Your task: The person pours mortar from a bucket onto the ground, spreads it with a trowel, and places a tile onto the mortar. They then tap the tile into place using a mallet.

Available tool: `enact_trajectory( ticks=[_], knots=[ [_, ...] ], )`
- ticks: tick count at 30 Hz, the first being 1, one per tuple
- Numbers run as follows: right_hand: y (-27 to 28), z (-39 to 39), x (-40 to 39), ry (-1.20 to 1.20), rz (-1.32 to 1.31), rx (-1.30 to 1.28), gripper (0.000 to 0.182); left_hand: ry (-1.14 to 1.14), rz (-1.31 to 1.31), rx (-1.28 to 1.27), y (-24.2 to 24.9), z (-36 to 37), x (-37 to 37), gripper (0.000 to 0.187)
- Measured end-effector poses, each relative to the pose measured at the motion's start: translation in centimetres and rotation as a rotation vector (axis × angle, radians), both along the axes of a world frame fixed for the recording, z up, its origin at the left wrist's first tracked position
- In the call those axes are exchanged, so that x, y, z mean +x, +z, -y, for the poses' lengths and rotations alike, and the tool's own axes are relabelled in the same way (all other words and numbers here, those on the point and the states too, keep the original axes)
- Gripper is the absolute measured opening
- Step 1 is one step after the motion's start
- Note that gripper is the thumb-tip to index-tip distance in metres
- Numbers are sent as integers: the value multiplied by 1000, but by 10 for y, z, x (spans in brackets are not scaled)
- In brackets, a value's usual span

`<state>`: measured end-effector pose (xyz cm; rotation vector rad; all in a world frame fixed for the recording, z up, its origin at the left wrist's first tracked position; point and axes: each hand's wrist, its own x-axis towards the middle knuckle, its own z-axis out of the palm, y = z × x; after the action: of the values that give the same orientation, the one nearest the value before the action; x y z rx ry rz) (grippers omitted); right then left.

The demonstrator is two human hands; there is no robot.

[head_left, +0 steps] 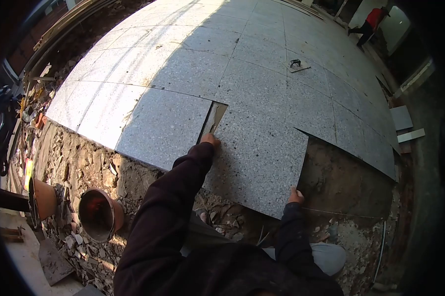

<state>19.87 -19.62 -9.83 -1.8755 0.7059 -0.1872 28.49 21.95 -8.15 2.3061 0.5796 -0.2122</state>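
A large grey speckled floor tile (262, 158) lies in front of me, gripped at its two side edges. My left hand (210, 140) closes on its left edge, beside a narrow gap (214, 118) that shows pale mortar. On the opposite side, near the front corner, my right hand (296, 196) holds the right edge with the thumb on top. Left of the gap is a laid tile (165, 123). Bare dark bedding (350, 180) shows to the right of the held tile. The fingers under the tile are hidden.
Rows of laid tiles (252, 44) stretch away, with a handled trowel (295, 64) on them. Two buckets (101, 214) (42, 200) stand on rubble at left. A string (345, 213) runs along the front right. A person in red (373, 19) bends at the far right.
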Motion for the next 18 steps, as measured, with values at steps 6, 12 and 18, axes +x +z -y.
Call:
enact_trajectory(
  ticks=[6, 12, 18],
  knots=[
    [-48, -47, 48, 90, -38, -21, 32, 111, 43, 154, -47, -42, 13, 28],
    [-51, -47, 55, 195, -133, -76, 32, 22, 90, 137, -80, -58, -5, 29],
    [-70, -43, 59, 245, -122, -119, 33, 74, 140, 54, -64, -58, -4, 23]
  ],
)
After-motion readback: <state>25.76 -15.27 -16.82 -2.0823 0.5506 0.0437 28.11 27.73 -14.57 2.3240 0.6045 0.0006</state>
